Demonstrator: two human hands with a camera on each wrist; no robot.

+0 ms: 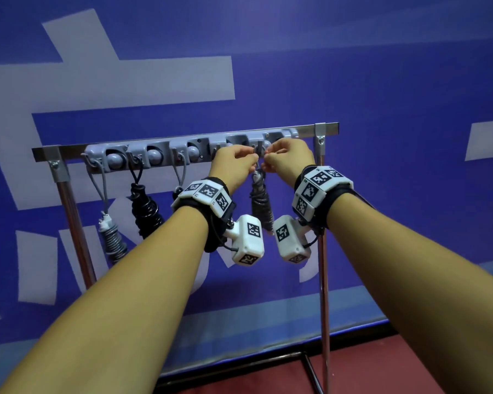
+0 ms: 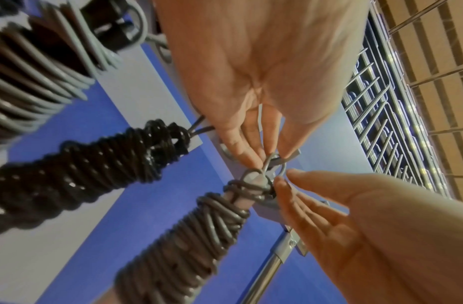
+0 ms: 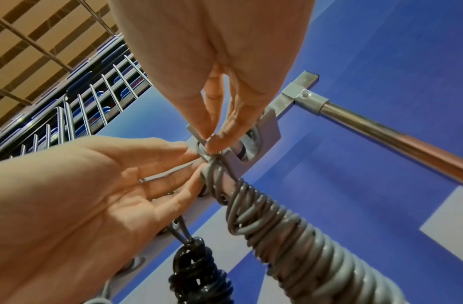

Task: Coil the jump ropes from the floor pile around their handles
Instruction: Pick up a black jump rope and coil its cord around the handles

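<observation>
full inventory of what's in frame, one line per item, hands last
coiled jump ropes: four; two grey, one black, one partly hidden behind the left wrist; each hanging from the hook rail.
grey rope being hung: one of the four, dark grey, hanging between the hands.
hook rail: one, grey plastic, mounted on the rack's top bar.
rack: one, bare metal, standing in front of the wall.
wall: one, blue with pale grey shapes.
floor: dark red, bottom right.
wrist camera units: two, white with black markers, strapped on the wrists.
left hand: pinches the rope's loop at the hook.
right hand: pinches the same loop.
</observation>
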